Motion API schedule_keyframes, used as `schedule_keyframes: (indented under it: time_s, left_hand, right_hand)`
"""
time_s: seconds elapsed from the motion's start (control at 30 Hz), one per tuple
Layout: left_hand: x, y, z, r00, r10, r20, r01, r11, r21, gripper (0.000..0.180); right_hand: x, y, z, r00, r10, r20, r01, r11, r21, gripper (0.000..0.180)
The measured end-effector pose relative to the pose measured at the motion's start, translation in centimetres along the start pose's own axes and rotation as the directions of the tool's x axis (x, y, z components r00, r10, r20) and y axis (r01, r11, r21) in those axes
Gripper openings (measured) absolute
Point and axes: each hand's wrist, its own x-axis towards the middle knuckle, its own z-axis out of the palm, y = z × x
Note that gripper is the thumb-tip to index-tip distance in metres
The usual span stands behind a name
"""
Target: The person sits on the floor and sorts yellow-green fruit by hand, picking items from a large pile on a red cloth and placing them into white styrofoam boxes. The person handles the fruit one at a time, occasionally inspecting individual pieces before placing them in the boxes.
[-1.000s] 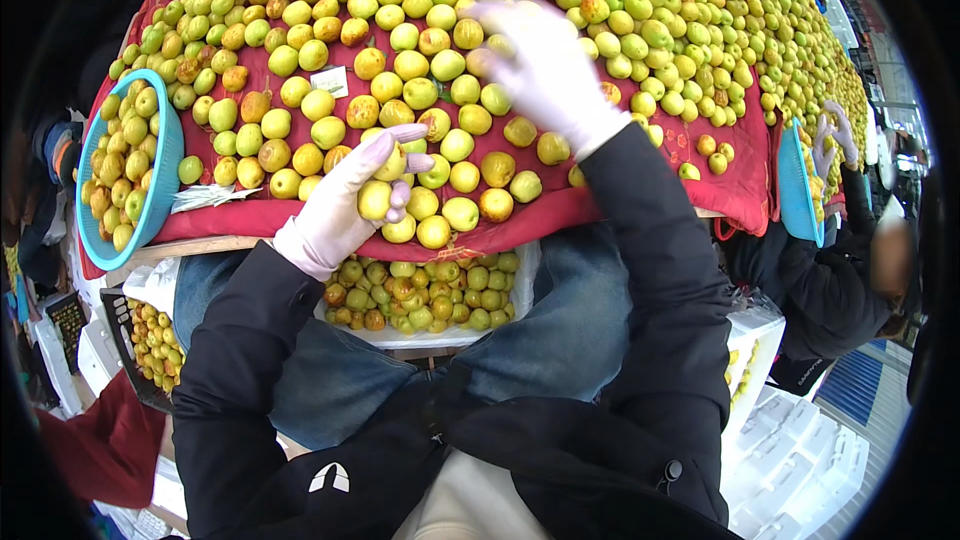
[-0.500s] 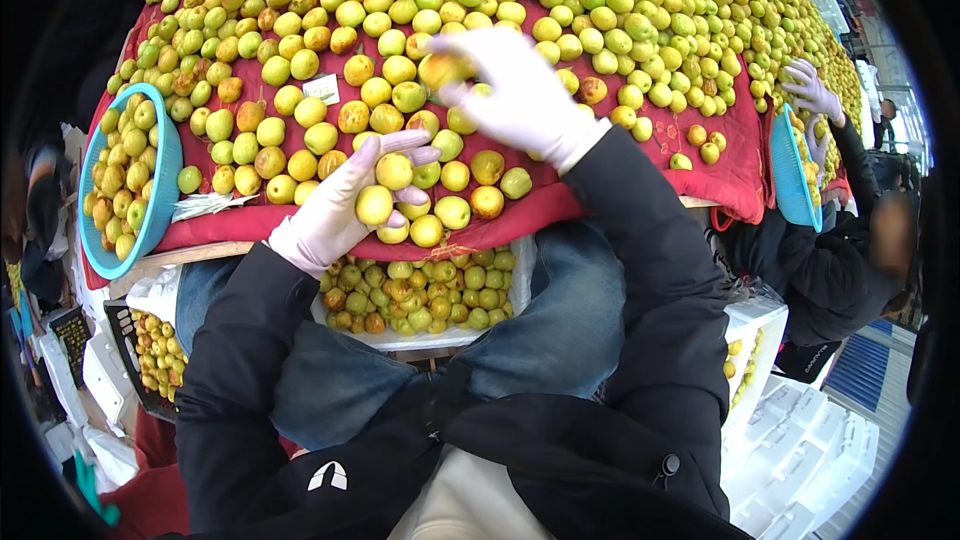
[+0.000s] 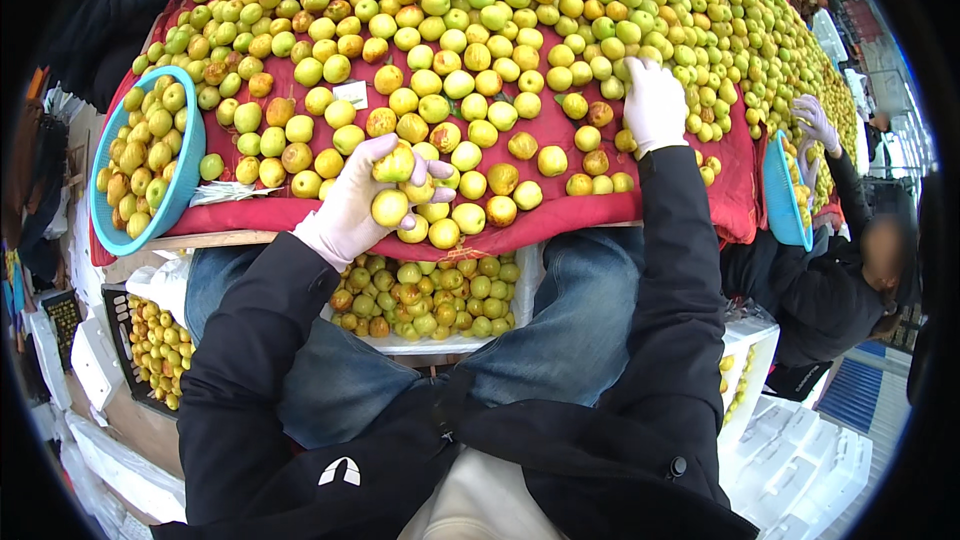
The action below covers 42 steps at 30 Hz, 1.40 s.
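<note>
My left hand (image 3: 352, 198), in a pale lilac glove, is closed around two yellow-green jujubes: a brown-blotched jujube (image 3: 393, 163) above and a plainer jujube (image 3: 389, 207) below. It hovers over the near edge of the red cloth (image 3: 590, 210). My right hand (image 3: 656, 108), gloved alike, reaches out to the right at the edge of the large heap of jujubes (image 3: 500, 0). Its fingertips dip among the fruit, so what they grip, if anything, is hidden. Loose jujubes lie on the cloth between my hands.
A blue basket (image 3: 187, 165) of jujubes stands left, beside white paper slips (image 3: 235, 192). Below the table edge, between my knees, is a white box (image 3: 425, 345) of jujubes. A black crate (image 3: 120, 325) sits lower left. A co-worker's gloved hand (image 3: 815, 122) is near another blue basket (image 3: 785, 205).
My right hand has moved right, from over the middle of the cloth to the heap; the jujube it held no longer shows there. My left hand still holds two. Another person's arm appears upper left.
</note>
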Motion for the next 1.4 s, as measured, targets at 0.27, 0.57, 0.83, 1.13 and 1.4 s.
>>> schedule_keyframes:
  time_s: [0.27,0.57,0.83,1.13,1.4]
  left_hand:
    - [-0.2,-0.3,0.2,0.997,-0.079,0.007,0.080,0.991,-0.109,0.045]
    - [0.0,0.0,1.0,0.980,-0.152,0.127,0.187,0.923,-0.336,0.058]
    - [-1.3,0.4,0.7,0.982,-0.074,0.176,0.148,0.879,-0.454,0.063]
    - [-0.7,-0.4,0.5,0.985,-0.114,0.132,0.151,0.937,-0.316,0.068]
    - [-0.8,-0.7,0.1,0.971,-0.148,0.186,0.182,0.965,-0.187,0.069]
  right_hand:
    - [0.4,0.9,3.3,0.999,0.029,-0.014,-0.027,0.996,0.089,0.027]
    - [-0.8,-13.3,-10.2,0.985,-0.155,-0.081,0.156,0.571,0.806,0.036]
    - [-0.5,-15.6,-10.7,0.969,-0.211,-0.132,0.217,0.458,0.862,0.041]
    - [15.1,3.1,4.9,0.949,0.278,-0.147,-0.213,0.912,0.352,0.045]
    - [20.7,5.0,8.6,0.865,0.487,0.123,-0.478,0.873,-0.100,0.063]
